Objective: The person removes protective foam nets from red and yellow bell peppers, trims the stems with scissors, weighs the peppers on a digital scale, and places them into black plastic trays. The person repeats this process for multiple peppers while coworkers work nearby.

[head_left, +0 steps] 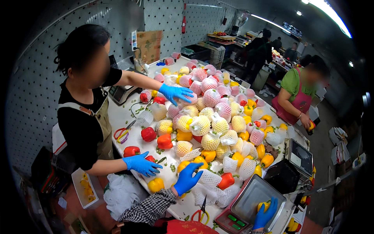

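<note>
My left hand [187, 178], in a blue glove, reaches among yellow peppers [209, 155], its fingers apart and slightly bent, with nothing visibly held. My gloved right hand [266, 214] grips a yellow pepper [261, 205] over the steel pan of a red digital scale [237, 206]. Between my hands lie white foam net sleeves [202, 187], a red pepper [226, 180] and scissors [200, 214] with red and yellow handles. A large pile of peppers in pink, yellow and white nets [211, 125] covers the table [128, 109] ahead.
A co-worker [83, 109] at left stretches gloved hands [173, 93] over the pile. Another [292, 93] at right holds a pepper. A second scale [298, 156] and black container [278, 175] sit on the right edge. A white bin [81, 201] stands lower left; more people work behind.
</note>
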Motion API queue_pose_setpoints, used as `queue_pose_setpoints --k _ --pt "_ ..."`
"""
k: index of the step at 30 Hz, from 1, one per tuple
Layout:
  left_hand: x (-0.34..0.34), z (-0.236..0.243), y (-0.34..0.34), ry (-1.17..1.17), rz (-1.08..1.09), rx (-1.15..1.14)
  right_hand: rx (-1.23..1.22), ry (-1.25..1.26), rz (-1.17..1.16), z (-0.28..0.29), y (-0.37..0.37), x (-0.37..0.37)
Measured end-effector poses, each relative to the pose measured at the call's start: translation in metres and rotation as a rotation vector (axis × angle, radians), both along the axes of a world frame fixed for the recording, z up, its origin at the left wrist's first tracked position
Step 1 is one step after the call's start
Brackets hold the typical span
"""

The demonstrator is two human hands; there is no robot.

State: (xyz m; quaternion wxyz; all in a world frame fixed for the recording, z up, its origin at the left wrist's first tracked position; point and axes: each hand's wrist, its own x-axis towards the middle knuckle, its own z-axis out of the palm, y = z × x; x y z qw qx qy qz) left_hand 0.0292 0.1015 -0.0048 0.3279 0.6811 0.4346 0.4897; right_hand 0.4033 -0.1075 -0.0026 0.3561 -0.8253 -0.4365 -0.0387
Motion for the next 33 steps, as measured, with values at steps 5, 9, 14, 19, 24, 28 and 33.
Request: queue_pose_setpoints --k 5,9,14,19,24,28,33 --pt "0.038 0.024 0.125 0.185 0.026 0.224 0.072 -0.029 -0.069 0.05 -0.006 -0.037" --pt "0.064 0.02 0.207 0.298 0.045 0.228 0.21 0.181 -0.02 0.042 -0.018 -0.03" --pt "0.099 0.022 0.284 0.401 0.081 0.241 0.123 -0.008 -0.194 0.029 -0.028 -0.026" --pt "0.121 0.032 0.344 0.222 0.365 0.254 0.133 -0.003 -0.211 0.019 -0.034 -0.023" --pt "0.12 0.047 0.381 0.264 0.485 -0.172 0.008 -0.021 -0.289 0.014 -0.04 -0.014" --pt "0.12 0.059 0.393 0.331 0.475 -0.263 -0.024 -0.004 -0.319 0.012 -0.046 -0.012" --pt "0.129 0.061 0.401 0.438 0.516 -0.29 0.051 0.048 -0.331 0.022 -0.05 -0.015"
